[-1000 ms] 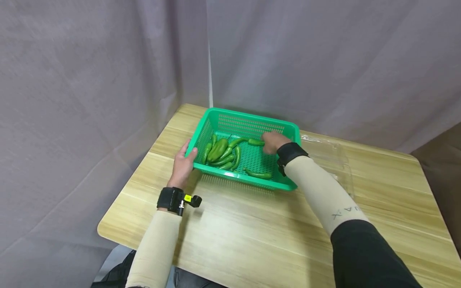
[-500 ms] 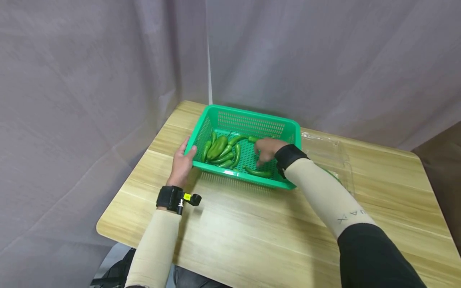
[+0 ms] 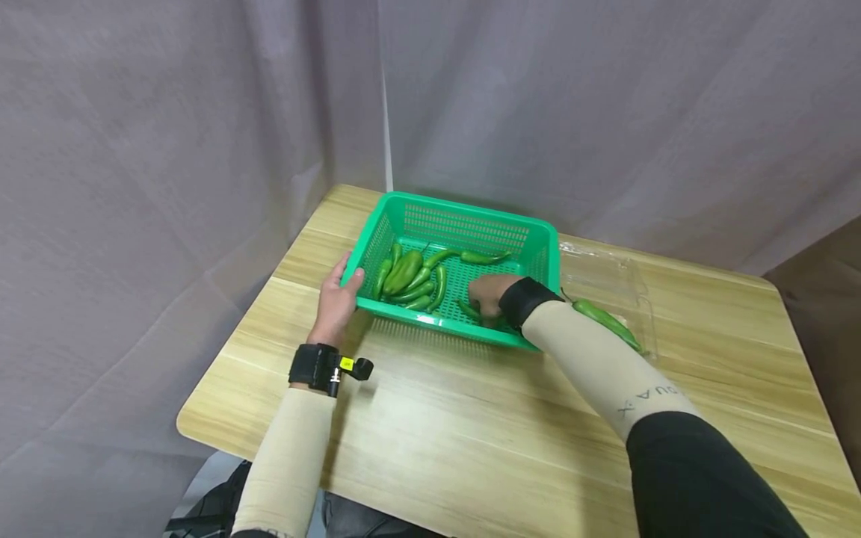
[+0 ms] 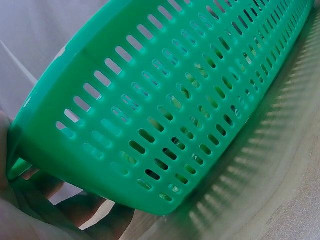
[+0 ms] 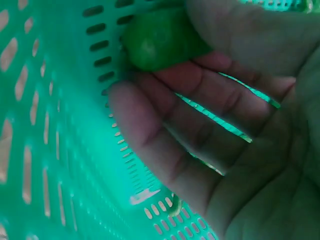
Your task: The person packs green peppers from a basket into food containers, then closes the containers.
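Note:
A green perforated plastic basket (image 3: 471, 208) stands toward the back of the table. My left hand (image 3: 334, 306) grips its left end, thumb over the rim and fingers beneath. My right hand (image 3: 491, 294) is inside, low near the front wall. There it pinches a green chili pepper (image 5: 160, 40) between thumb and fingers; the pepper's other end (image 3: 467, 308) shows beside the hand. Several green peppers (image 3: 403, 271) of different sizes lie together in the basket's left half. Another chili pepper (image 3: 484, 258) lies alone near the back wall.
A clear plastic container (image 3: 599, 267) sits right of the basket, partly hidden by my right forearm. A long green pepper (image 3: 605, 323) lies at it. Grey curtains (image 3: 572, 112) hang behind the wooden table (image 3: 430, 426).
My right hand let go of the chili pepper at the back, moved toward the front wall and took hold of another. The left hand keeps its grip on the basket.

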`<state>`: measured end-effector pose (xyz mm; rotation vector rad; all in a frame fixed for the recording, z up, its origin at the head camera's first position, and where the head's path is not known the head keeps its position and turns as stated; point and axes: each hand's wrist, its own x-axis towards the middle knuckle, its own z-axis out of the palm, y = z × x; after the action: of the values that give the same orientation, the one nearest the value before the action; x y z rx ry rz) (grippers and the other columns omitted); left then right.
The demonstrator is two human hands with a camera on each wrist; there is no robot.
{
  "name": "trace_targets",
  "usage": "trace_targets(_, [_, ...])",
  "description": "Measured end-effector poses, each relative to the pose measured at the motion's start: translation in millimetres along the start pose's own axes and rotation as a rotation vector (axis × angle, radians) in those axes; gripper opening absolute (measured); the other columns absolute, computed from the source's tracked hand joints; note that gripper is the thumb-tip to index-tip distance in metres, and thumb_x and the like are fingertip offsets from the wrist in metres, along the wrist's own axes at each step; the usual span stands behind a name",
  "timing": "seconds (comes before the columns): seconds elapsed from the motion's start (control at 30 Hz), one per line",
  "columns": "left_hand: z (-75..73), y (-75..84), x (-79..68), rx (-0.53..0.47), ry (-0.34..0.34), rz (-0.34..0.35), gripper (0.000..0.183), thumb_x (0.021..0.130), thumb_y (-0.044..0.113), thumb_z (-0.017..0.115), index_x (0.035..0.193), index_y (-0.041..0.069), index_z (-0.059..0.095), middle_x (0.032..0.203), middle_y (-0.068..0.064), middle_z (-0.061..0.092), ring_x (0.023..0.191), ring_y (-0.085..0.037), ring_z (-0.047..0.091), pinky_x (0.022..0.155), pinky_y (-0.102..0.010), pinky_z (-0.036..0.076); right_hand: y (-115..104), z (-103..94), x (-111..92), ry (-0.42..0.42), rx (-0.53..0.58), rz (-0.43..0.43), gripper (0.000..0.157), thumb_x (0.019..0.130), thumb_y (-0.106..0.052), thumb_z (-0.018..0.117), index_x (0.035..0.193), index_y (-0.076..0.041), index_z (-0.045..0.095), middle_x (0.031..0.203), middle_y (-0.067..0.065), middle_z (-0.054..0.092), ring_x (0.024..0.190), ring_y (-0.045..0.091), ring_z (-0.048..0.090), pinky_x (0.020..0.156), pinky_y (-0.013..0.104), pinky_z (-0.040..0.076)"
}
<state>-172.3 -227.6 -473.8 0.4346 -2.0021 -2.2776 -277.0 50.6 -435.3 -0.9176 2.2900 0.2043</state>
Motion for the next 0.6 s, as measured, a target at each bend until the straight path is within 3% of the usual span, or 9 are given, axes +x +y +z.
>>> trace_targets(0.13, [-0.4, -0.3, 1.3, -0.011, -0.005, 0.001, 0.059, 0.110, 0.023, 0.051, 0.165, 0.019, 0.030, 0.170, -0.006, 0.036, 0.150, -0.028, 0.045, 0.125, -0.041, 0.041, 4.5, -0.5, 2.1, 0.033, 0.000, -0.042, 0.043, 0.084, -0.003, 0.082, 0.062, -0.021, 0.050, 0.064, -0.008, 0.035, 0.062, 0.012, 0.034, 0.054, 0.025, 0.031])
trace_targets(0.33, [-1.2, 1.3, 2.3, 0.001, -0.012, 0.003, 0.059, 0.110, 0.025, 0.051, 0.165, 0.022, 0.029, 0.172, -0.004, 0.031, 0.154, -0.027, 0.039, 0.128, -0.041, 0.037, 5.8, -8.5, -4.9, 0.098, 0.040, -0.065, 0.063, 0.090, -0.001, 0.078, 0.063, -0.024, 0.026, 0.068, -0.007, 0.014, 0.061, 0.012, 0.016, 0.056, 0.026, 0.020])
trace_targets(0.6, [-1.3, 2.5, 1.1, -0.008, -0.017, -0.023, 0.059, 0.110, 0.024, 0.050, 0.166, 0.020, 0.029, 0.171, -0.005, 0.032, 0.153, -0.028, 0.040, 0.127, -0.042, 0.038, 0.3, -19.8, -26.6, 0.176, 0.047, -0.094, 0.068, 0.088, 0.003, 0.075, 0.065, -0.023, 0.017, 0.071, -0.006, 0.008, 0.063, 0.012, 0.009, 0.061, 0.029, 0.018])
